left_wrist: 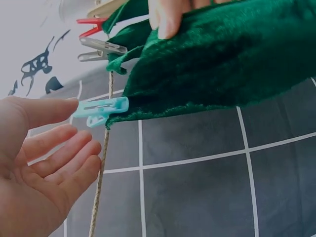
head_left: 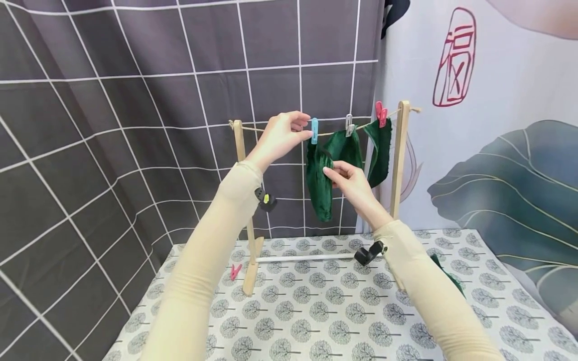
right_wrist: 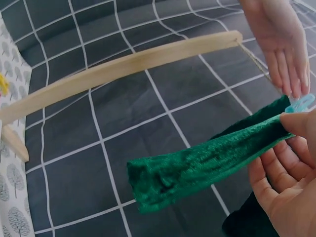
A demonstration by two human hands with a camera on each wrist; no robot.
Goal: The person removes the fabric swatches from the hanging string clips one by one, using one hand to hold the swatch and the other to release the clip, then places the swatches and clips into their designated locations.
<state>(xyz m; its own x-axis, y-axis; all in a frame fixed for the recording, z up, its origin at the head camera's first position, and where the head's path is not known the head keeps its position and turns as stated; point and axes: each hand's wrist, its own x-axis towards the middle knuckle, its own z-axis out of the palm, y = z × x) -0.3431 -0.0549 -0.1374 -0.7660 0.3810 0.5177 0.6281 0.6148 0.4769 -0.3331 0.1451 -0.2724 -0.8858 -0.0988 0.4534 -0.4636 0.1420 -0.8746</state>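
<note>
A green velvety cloth [head_left: 319,195] hangs from a string [left_wrist: 98,197] under a light-blue clothespin [head_left: 314,131]. My left hand [head_left: 285,131] is at that clothespin, thumb touching its end, while the other fingers are spread loosely below it in the left wrist view. My right hand [head_left: 355,190] pinches the cloth's edge between thumb and fingers, a little below the clothespin. Farther right on the string, a second green cloth [head_left: 344,146] hangs from a grey clothespin [head_left: 349,126], and a third green cloth [head_left: 380,155] from a red one [head_left: 382,115].
The string runs between a left wooden post [head_left: 240,143] and a right wooden post [head_left: 399,160], joined low down by a white rod [head_left: 307,258]. A pink clothespin [head_left: 235,272] lies on the tree-patterned tablecloth [head_left: 298,306]. Another green piece [head_left: 447,275] shows past my right forearm.
</note>
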